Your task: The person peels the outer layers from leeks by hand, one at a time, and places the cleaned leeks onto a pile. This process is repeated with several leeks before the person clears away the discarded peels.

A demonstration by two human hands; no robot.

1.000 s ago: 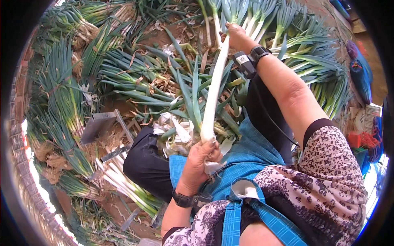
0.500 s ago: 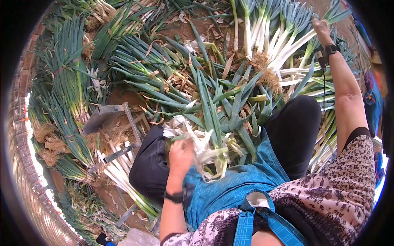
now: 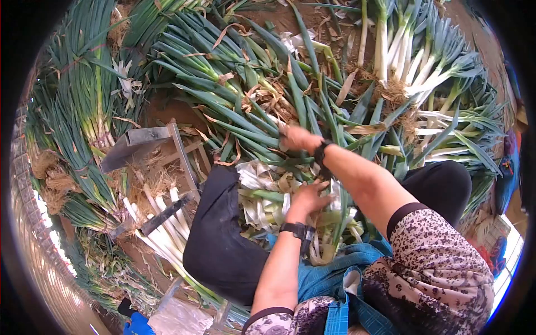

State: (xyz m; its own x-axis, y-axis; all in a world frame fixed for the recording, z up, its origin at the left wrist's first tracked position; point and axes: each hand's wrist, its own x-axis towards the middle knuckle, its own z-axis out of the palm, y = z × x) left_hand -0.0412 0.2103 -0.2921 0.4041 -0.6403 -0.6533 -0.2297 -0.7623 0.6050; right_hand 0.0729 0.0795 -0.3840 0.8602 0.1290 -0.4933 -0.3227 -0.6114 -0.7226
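Note:
My right hand (image 3: 300, 139) reaches across into the heap of untrimmed green onions (image 3: 223, 84). Its fingers are closed round a pale stalk there, slightly blurred and partly hidden. Below it, my left hand (image 3: 310, 200) is held over my lap with its fingers apart and nothing in them. Under the left hand lie peeled onion skins and leaf scraps (image 3: 262, 178), whitish and pale green. Cleaned green onions (image 3: 399, 47) with white stalks and roots lie fanned out at the upper right.
Tied bundles of green onions (image 3: 92, 100) line the left side. A metal frame with a flat plate (image 3: 137, 148) stands by my left knee, white stalks (image 3: 162, 223) beneath it. A clear plastic bag (image 3: 181, 318) is at the bottom. More onions (image 3: 446, 134) lie beyond my right knee.
My right hand has left the cleaned onions at the upper right and come down to the untrimmed heap. My left hand has moved right and let go of the peeled skins.

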